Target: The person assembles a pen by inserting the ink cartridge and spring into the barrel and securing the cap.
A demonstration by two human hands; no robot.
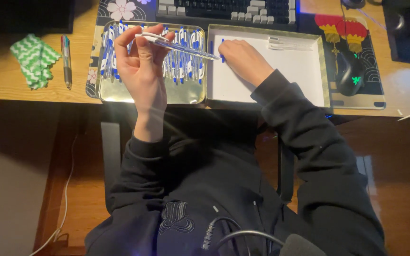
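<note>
Holding a clear pen (181, 47) pinched in its fingers, the left hand (141, 66) lifts it above the tin (186, 95) of pens. I judge this mid-assembly; next calls for fitting a small blue part. Right hand (245, 59) rests curled in the white lid (304, 71), just right; whether it grips that part, I cannot tell

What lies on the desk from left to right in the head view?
Green-and-white zigzag cloth → multicolour pen → tin of blue-and-clear pens → white-lined tin lid → black computer mouse.
</note>
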